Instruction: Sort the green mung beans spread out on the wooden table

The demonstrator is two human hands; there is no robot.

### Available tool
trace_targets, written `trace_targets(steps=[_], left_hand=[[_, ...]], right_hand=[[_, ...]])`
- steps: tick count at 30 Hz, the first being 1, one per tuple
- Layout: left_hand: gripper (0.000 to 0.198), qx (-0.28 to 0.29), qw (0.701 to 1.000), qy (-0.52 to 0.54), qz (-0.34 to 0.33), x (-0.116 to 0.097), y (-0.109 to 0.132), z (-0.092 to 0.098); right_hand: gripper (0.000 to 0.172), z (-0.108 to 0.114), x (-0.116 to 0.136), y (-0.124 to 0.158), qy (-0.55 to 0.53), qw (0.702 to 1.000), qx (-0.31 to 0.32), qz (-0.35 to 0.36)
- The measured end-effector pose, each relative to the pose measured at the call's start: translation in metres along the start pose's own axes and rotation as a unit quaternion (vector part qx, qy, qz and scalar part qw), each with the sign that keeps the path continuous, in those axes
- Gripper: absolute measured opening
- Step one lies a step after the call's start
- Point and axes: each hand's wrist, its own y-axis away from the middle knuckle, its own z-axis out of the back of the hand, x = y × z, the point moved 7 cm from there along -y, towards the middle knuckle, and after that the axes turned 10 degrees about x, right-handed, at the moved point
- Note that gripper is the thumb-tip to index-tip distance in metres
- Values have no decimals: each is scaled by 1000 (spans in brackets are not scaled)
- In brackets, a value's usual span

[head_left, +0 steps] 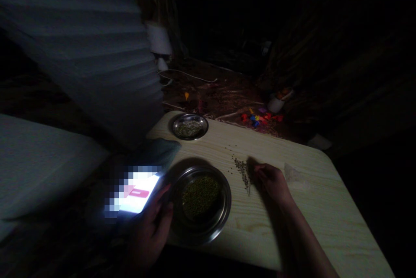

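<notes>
On the light wooden table, my right hand (273, 182) hovers at or rests near a scattered line of small dark seeds (242, 169). Its fingers are drawn together, and whatever is between them is too small or dark to make out. At the left rim of a large round steel dish (224, 221) is my left hand (156, 221), thumb and forefinger apart; whether they touch the rim is unclear. Green mung-like beans (201, 195) lie inside that dish. A smaller steel plate (190, 127) farther back contains pale greenish bits.
A lit phone screen (136, 193) glows left of my left hand, near a dark cloth (160, 150). A clear, thin scrap (294, 174) lies on the table (325, 208). Beyond it, colourful toy pieces (260, 118), a white bucket (276, 104) and a white cable (195, 76) are on the floor.
</notes>
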Motion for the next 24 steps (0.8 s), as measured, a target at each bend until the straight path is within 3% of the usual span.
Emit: trace_targets(steps=[11, 17, 20, 24], left_hand=[[47, -3, 1000, 3, -8, 0, 2, 0], [45, -7, 1000, 3, -10, -3, 1, 0], [43, -5, 1000, 4, -6, -3, 2, 0], [42, 1, 1000, -6, -12, -3, 2, 1]], right_hand=[[31, -8, 16, -13, 82, 996, 5, 25], [32, 1, 26, -3, 243, 969, 16, 38], [31, 0, 38, 7, 303, 950, 3, 80], [31, -24, 55, 21, 321, 931, 25, 175]])
